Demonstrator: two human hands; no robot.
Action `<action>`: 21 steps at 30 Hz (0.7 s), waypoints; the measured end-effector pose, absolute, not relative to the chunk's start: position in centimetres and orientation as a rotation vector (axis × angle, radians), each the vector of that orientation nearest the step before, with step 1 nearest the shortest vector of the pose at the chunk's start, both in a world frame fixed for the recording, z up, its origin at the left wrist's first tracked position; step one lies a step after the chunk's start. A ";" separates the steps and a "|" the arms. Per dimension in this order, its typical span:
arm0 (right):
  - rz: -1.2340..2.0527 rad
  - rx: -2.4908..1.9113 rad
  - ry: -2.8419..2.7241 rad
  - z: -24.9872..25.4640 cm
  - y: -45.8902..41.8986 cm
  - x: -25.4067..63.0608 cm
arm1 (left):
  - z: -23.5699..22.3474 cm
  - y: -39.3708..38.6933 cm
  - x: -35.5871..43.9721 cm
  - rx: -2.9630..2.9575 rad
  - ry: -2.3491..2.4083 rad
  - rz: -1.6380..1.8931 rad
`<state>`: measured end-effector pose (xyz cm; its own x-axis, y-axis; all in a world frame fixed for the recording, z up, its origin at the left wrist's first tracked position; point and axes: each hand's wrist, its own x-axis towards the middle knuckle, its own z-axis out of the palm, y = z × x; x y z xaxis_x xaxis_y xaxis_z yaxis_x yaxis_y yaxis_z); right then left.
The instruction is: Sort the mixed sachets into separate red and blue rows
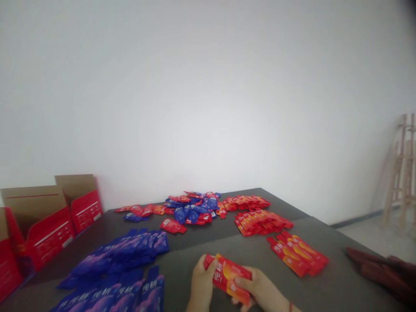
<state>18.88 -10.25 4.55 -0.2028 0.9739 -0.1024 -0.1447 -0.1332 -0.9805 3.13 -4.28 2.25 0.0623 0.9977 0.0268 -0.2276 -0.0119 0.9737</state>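
Observation:
Between my two hands, near the bottom middle of the head view, is a red and orange pouch [229, 277] with white lettering. My left hand [200, 281] grips its left end, where a bit of red packaging shows by the thumb; I cannot tell if that is a second pouch. My right hand [260, 288] is closed on the other end, thumb on the front and fingers underneath. Right of the hands lie a few fanned red pouches [297, 253]. To the left are overlapping rows of blue pouches [151, 290], some cut off by the lower edge.
A mixed pile of blue and red pouches [195, 208] lies at the table's back. More red pouches [261, 221] overlap in rows to its right. Open red cartons [50, 234] line the left side of the dark table [195, 245]. A dark reddish item [377, 268] lies at right; a wooden easel [403, 173] stands beyond.

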 end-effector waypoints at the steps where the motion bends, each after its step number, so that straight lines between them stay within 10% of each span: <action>1: 1.460 -1.111 -1.220 4.6 -10.2 19.1 | 2.6 -4.4 3.3 1.126 1.000 1.283; 21: 0.575 -1.870 -1.228 5.1 -10.9 31.7 | 3.4 -6.2 14.8 2.228 0.918 0.846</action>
<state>31.73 -10.86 5.06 0.4233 0.9043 0.0555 0.5366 -0.2009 -0.8196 14.78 -6.21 3.38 0.5623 0.7583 0.3299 0.3914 -0.5955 0.7016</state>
